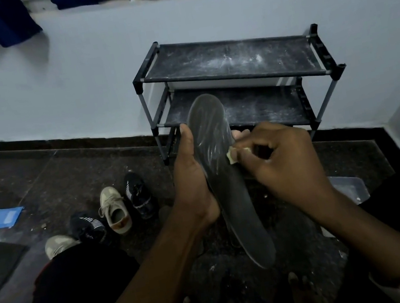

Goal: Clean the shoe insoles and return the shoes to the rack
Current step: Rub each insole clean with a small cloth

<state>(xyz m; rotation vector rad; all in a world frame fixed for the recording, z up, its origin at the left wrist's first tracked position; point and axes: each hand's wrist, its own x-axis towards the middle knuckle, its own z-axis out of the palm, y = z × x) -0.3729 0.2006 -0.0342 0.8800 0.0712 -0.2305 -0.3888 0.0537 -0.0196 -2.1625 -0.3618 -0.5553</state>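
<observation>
Left grip [193,179] clasps the insole [229,186]; right grip [286,160] pinches a pale scrap [232,157] against it.

The rack [231,64] had shelves of matt black cloth, streaked with white dust, on grey metal tubes with black plastic joints. In front of the rack, the insole [227,178] was smooth, with glossy streaks near its toe; the scrap [232,157] against it looked pale and soft. Left of the rack, the shoes [115,209] were woven fabric on a speckled, polished floor [52,182].
</observation>
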